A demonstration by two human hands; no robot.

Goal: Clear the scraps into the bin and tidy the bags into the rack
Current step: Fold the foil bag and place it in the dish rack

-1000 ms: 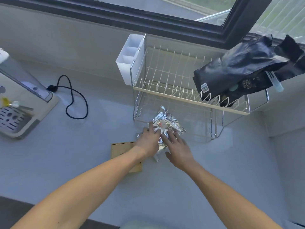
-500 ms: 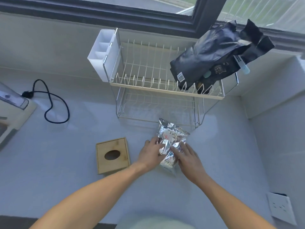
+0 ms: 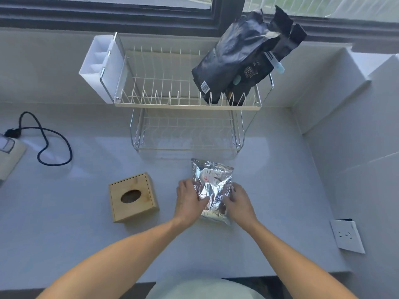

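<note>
A crinkled silver foil bag (image 3: pixel 212 180) lies on the white counter in front of the rack. My left hand (image 3: pixel 188 201) grips its left edge and my right hand (image 3: pixel 237 201) grips its right edge, thumbs pressed onto the foil. The two-tier wire dish rack (image 3: pixel 172 104) stands behind it against the wall. Two black bags (image 3: pixel 235 59) lean upright in the right end of its upper tier, a clip on one of them.
A wooden tissue box (image 3: pixel 133 197) sits left of the foil bag. A white cutlery holder (image 3: pixel 98 65) hangs on the rack's left side. A black cable (image 3: pixel 46 143) and an appliance (image 3: pixel 8 154) lie far left. A wall socket (image 3: pixel 346 236) is at right.
The silver bag has come away from the rack's lower tier toward me across the counter, and both hands have shifted from its top to gripping its two sides.
</note>
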